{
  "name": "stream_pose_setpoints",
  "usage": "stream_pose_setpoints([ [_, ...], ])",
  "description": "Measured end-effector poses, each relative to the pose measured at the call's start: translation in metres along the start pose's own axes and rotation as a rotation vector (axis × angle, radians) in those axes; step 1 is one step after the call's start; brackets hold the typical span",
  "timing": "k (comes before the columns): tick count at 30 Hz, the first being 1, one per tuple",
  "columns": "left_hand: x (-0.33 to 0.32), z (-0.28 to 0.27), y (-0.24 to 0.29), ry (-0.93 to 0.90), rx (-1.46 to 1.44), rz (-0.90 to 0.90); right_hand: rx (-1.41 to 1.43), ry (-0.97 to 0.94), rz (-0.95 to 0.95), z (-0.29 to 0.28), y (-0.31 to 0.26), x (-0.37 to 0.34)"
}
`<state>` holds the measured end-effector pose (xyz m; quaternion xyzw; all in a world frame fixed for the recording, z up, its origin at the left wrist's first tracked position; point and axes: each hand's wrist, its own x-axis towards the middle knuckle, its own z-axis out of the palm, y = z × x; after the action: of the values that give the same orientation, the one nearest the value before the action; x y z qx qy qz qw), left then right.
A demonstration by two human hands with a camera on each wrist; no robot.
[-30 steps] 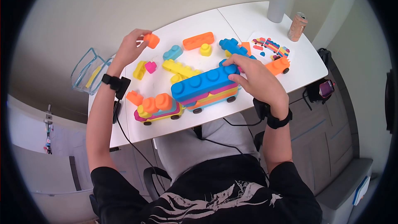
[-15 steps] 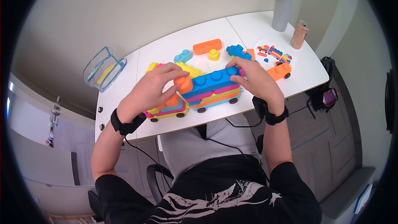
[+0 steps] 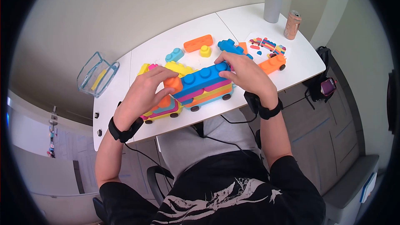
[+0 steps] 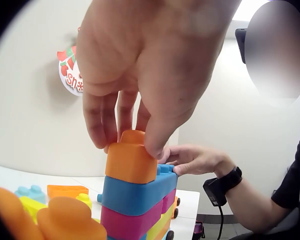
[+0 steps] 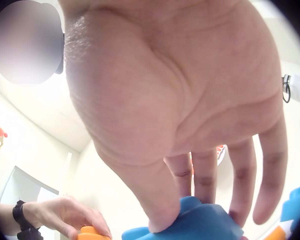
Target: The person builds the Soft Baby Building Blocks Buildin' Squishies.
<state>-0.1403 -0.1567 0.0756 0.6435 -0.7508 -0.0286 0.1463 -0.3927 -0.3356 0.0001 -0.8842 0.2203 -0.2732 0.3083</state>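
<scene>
My left hand (image 3: 145, 89) pinches a small one-stud orange block (image 3: 173, 84) between thumb and fingers. In the left wrist view that orange block (image 4: 131, 165) sits on the left end of a long blue block (image 4: 135, 195). The blue block (image 3: 205, 75) tops a layered toy wagon (image 3: 208, 98) of pink, yellow, orange and teal pieces on black wheels. At the blue block's other end, my right hand (image 3: 248, 73) grips it, thumb on the near side and fingers on the far side. A smaller wheeled car (image 3: 166, 111) stands left of the wagon, partly hidden under my left hand.
Behind the wagon lie yellow bricks (image 3: 179, 67), a teal brick (image 3: 174, 54), a long orange brick (image 3: 198, 43) and a blue piece (image 3: 232, 46). To the right are an orange wheeled car (image 3: 273, 64), a picture card (image 3: 268, 46), a can (image 3: 293, 26) and a bottle (image 3: 273, 5).
My left hand has brought the orange block from the table's back left down onto the blue block's left end. My right hand has stayed at the blue block's right end.
</scene>
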Motion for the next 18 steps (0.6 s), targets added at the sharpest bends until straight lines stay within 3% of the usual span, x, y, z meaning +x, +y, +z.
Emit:
stream_pose_setpoints([
  [10, -0.011, -0.005, 0.005, -0.009, 0.080, -0.077, 0.020, -0.075, -0.041, 0.007, -0.001, 0.000],
  [13, -0.016, -0.007, 0.003, -0.015, 0.071, -0.102, -0.066, 0.032, -0.094, 0.010, 0.004, -0.005],
  [18, -0.022, -0.009, -0.002, -0.017, 0.077, -0.105, -0.077, -0.081, -0.075, 0.005, 0.011, -0.006],
])
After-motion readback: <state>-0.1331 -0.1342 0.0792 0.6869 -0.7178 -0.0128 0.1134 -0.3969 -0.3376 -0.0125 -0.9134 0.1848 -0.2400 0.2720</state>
